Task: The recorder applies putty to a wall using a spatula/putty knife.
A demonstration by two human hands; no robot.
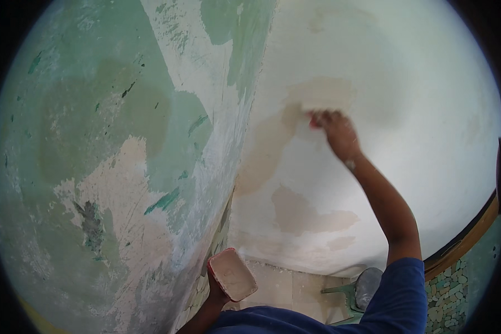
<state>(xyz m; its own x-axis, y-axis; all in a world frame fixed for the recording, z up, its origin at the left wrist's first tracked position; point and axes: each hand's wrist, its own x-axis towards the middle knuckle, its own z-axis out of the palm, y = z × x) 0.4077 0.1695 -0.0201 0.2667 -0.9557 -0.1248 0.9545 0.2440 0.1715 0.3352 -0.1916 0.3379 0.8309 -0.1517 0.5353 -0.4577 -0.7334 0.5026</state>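
My right hand (338,132) is raised to the white wall (328,167), its fingers wrapped round a red-handled putty knife (313,120). The blade is blurred and meets the wall at a damp beige patch (278,131). Low down near the corner, my left hand (216,290) grips a square red tub (210,271) from its left side. Smooth cream-coloured paste (232,275) fills much of the tub. Most of the left fingers are hidden behind it.
On the left stands a green wall (106,106) with peeled and whitish filled areas, meeting the white wall in a corner. Below are floor tiles (284,286), a green stool (345,292) with a grey rounded object (367,288) on it, and a pebble-patterned floor (448,295) at right.
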